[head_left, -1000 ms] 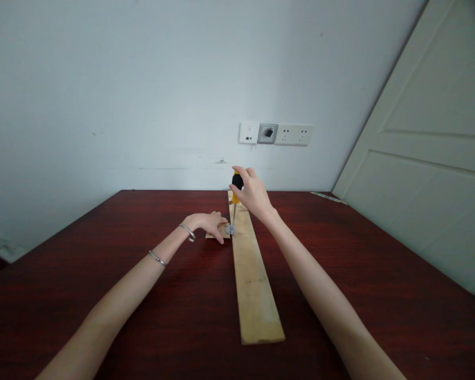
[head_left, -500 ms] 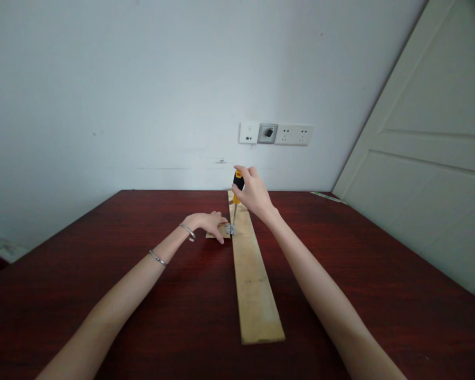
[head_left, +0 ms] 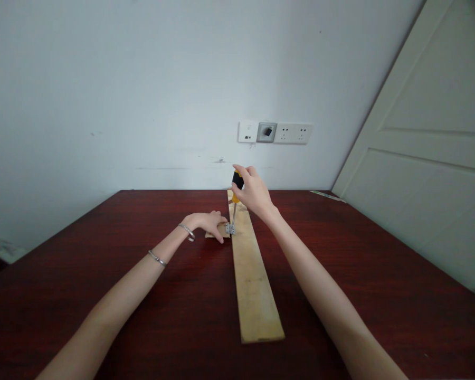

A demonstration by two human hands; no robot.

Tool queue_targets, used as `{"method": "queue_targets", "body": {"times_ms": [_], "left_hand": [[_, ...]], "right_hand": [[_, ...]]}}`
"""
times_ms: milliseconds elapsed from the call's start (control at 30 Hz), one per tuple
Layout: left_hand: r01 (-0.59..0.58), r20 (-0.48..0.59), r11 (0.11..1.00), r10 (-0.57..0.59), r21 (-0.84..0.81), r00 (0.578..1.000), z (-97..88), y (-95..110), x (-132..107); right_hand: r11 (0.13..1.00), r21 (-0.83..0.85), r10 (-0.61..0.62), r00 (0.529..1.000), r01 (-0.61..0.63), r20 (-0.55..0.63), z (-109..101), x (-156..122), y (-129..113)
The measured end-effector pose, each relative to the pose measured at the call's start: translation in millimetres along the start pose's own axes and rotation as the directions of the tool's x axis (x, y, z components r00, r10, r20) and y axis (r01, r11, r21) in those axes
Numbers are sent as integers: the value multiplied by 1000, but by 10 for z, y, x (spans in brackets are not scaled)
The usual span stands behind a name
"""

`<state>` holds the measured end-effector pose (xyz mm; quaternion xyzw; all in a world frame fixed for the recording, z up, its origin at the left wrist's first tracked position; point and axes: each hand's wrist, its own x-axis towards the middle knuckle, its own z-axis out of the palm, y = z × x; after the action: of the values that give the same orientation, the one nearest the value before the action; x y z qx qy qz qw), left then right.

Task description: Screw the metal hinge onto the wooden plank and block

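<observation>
My right hand [head_left: 254, 191] is closed around the black and yellow handle of a screwdriver [head_left: 238, 182], which stands nearly upright with its tip down on a small metal hinge [head_left: 230, 229]. The hinge spans the seam between a long wooden board [head_left: 257, 285] and a short wooden piece [head_left: 221, 231] at the board's left side. My left hand [head_left: 210, 224] lies over the short piece, thumb and fingers spread, pressing on it and covering much of it. Any screw under the tip is too small to make out.
The dark red wooden table [head_left: 174, 316] reaches back to a pale wall. Wall sockets [head_left: 293, 133] with a black plug sit above its far edge. A thin pale strip [head_left: 328, 196] lies at the back right, near a white panelled door [head_left: 427, 158].
Almost nothing differs. The whole view has shifted very slightly, while both hands, the screwdriver and the boards keep their places relative to each other.
</observation>
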<state>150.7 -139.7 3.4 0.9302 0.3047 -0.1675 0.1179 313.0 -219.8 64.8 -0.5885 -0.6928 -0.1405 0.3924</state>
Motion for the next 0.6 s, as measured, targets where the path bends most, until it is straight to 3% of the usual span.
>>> {"method": "queue_targets", "body": {"times_ms": [600], "left_hand": [[-7, -1, 1000, 7, -7, 1000, -3, -14, 5]], "right_hand": [[998, 57, -27, 1000, 27, 1, -19, -9, -39]]}}
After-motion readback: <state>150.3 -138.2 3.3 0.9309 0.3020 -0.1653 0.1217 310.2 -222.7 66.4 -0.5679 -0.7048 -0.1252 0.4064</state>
